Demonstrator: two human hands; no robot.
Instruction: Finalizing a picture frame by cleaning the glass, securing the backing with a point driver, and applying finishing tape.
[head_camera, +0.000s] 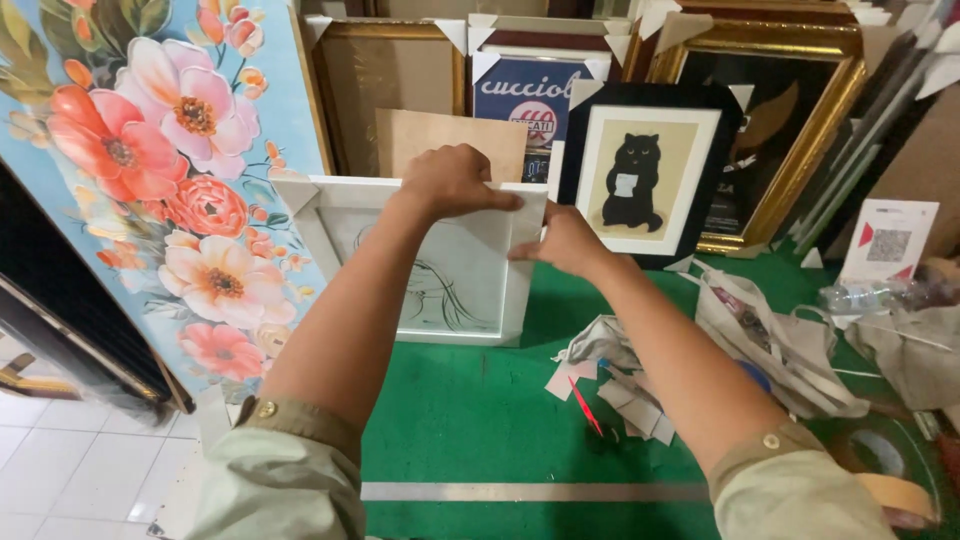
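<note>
A white picture frame (350, 190) with a line drawing stands upright on the green floor mat (470, 410). My left hand (450, 182) rests over its top right corner, fingers pressed on a paper corner protector (520, 200) fitted there. My right hand (565, 240) grips the frame's right edge just below that corner, pinching the same protector. Both forearms reach forward from khaki sleeves.
A large floral canvas (170, 180) leans at left. Behind stand gold frames (790, 130), a black-framed cat picture (645, 170) and a brown board (440, 135). Paper scraps (610, 380), crumpled wrapping (780, 340), a plastic bottle (860, 295) and a tape roll (890, 480) lie at right.
</note>
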